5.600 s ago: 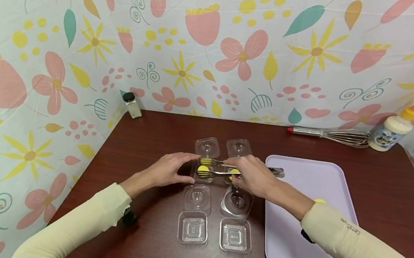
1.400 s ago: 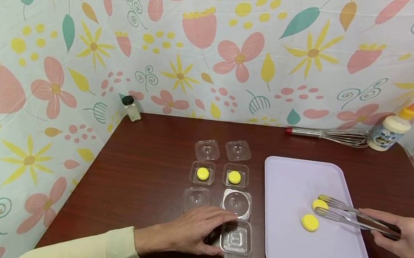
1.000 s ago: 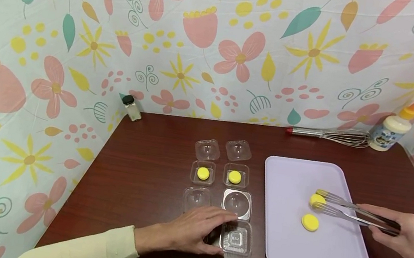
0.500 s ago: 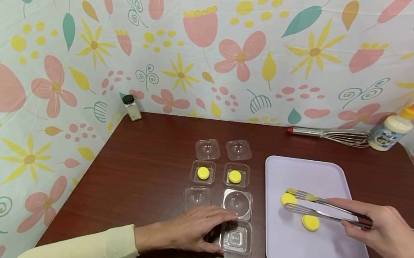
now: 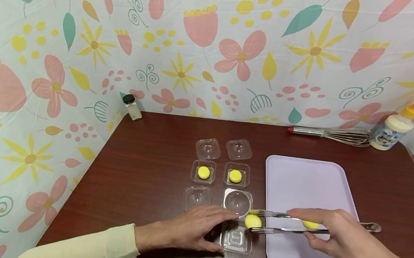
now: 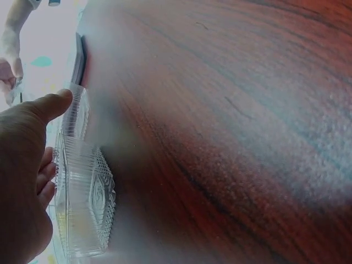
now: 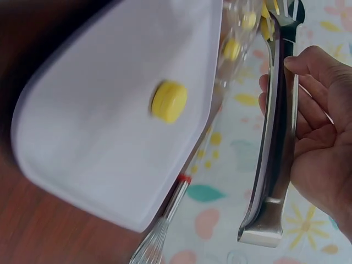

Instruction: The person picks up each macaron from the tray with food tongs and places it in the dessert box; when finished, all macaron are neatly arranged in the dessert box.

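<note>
My right hand [image 5: 348, 241] grips metal tongs [image 7: 272, 143]. Between their slotted ends is a thick, round yellow macaron-like piece [image 5: 253, 222], above the upper right corner of the near right clear plastic box [image 5: 236, 238]. My left hand [image 5: 190, 229] lies at that box's left side, thumb and fingers spread and touching its edge; it covers most of the near left box. Both near boxes have lids folded back, such as the near right lid [image 5: 237, 202]. One more yellow piece [image 7: 169, 102] lies on the lilac tray [image 5: 305, 177], partly behind my right hand in the head view.
Behind, two clear boxes with lids back each hold a yellow piece, one at left [image 5: 203, 173] and one at right [image 5: 235, 176]. A whisk [image 5: 329, 134] and a white bottle [image 5: 393, 128] stand along the back wall. A small black-capped jar [image 5: 132, 107] is at back left.
The tongs have lifted one yellow piece from the tray and carried it left to the near right box. Earlier, my left hand moved from the back left box to the near right one.
</note>
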The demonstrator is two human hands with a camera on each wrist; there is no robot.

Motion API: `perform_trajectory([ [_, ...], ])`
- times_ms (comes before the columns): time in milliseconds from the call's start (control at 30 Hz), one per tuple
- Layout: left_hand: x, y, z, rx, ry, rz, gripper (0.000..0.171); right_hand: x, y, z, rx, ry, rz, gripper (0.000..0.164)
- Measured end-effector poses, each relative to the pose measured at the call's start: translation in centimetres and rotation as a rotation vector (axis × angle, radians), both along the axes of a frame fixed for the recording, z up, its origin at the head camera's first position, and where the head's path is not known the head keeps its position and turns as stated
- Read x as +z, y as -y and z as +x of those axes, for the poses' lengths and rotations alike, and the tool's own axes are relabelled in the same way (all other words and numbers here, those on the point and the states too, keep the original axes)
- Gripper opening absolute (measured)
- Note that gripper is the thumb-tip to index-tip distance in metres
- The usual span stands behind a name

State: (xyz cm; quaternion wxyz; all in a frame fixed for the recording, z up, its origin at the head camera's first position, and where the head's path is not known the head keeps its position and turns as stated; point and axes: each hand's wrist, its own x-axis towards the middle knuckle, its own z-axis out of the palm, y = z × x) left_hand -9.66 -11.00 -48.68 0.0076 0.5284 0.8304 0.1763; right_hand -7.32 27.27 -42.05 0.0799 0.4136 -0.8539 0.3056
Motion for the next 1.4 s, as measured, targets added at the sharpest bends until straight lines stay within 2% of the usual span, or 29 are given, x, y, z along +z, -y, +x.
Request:
perform_trajectory([
  [267, 0.1, 0.0, 0.0, -0.002, -0.001, 0.014, 0.095, -0.6, 2.3, 0.6, 0.039, 0.015, 0.075, 0.063],
  [467, 0.3, -0.1, 0.1, 0.009, 0.029, -0.007, 0.093, -1.2, 3.3, 0.5, 0.069, 0.004, 0.083, 0.059],
  [667, 0.4, -0.1, 0.1, 0.013, 0.031, -0.023, 0.093, -0.8, 4.2, 0.5, 0.085, -0.033, 0.092, 0.057],
  [800, 0.4, -0.2, 0.0, 0.007, 0.032, -0.018, 0.093, -0.3, 4.7, 0.6, 0.077, -0.043, 0.127, 0.057],
  [1067, 0.4, -0.1, 0.0, -0.005, 0.011, -0.007, 0.092, 0.5, 5.3, 0.8, 0.026, 0.001, 0.197, 0.057],
  [1400, 0.2, -0.2, 0.0, -0.007, -0.001, -0.014, 0.092, 1.1, 4.2, 0.7, -0.002, -0.013, 0.19, 0.061],
])
